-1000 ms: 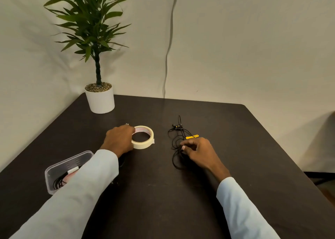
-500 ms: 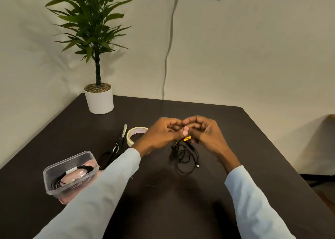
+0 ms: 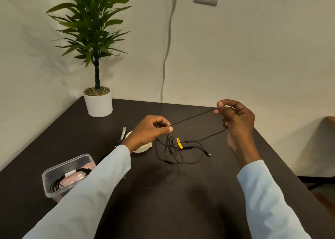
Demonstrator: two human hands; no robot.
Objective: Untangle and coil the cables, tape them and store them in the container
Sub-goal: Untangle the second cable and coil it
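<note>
My left hand (image 3: pixel 150 130) pinches the black cable (image 3: pixel 192 118) between thumb and fingers, other fingers curled around a small bunch of it. My right hand (image 3: pixel 235 119) pinches the same cable higher and to the right, thumb against forefinger. Between the two grips the strand runs straight and taut, rising toward the right. A second length drops from the right hand and curves down to the tangle (image 3: pixel 181 151) lying on the table (image 3: pixel 181 202). Tangle: thin black cord, several loose overlapping loops, an orange tag (image 3: pixel 179 142) in the middle, one small plug end (image 3: pixel 208 154) at its right edge. Tape roll (image 3: pixel 143 148) sits on the table behind my left wrist, mostly hidden; scissors (image 3: pixel 122 134) just left of it. Clear container (image 3: pixel 67 175) at near left holds a coiled black cable with a white tape band.
</note>
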